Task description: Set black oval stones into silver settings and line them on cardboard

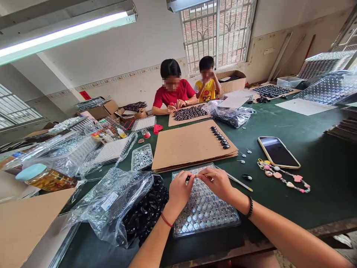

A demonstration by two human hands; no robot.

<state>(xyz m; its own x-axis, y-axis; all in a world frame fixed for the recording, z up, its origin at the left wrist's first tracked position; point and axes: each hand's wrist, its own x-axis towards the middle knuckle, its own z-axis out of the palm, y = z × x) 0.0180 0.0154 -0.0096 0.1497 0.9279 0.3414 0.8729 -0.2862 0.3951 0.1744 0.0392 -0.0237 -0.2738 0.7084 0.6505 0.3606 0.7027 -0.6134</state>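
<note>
My left hand point(180, 190) pinches a small black piece point(188, 178) above the near end of the cardboard. Close beside it, my right hand point(219, 185) grips a thin tan stick-like tool point(209, 174), its tip meeting the left fingertips. Below both hands lies a clear plastic tray point(206, 224) with rows of round silvery metal pieces. To the left, a clear plastic bag point(111, 201) spills many glossy black pieces point(146, 208). Beyond the hands, a stack of cardboard sheets point(184, 145) carries a short row of black pieces point(220, 137) at its right edge.
A small box of silvery parts point(142, 157) stands left of the cardboard. On the right lie a phone point(279, 152), a beaded strap point(291, 178), a pen-like stick point(237, 180) and several loose parts. A person point(174, 93) and another person point(208, 87) sit across the table.
</note>
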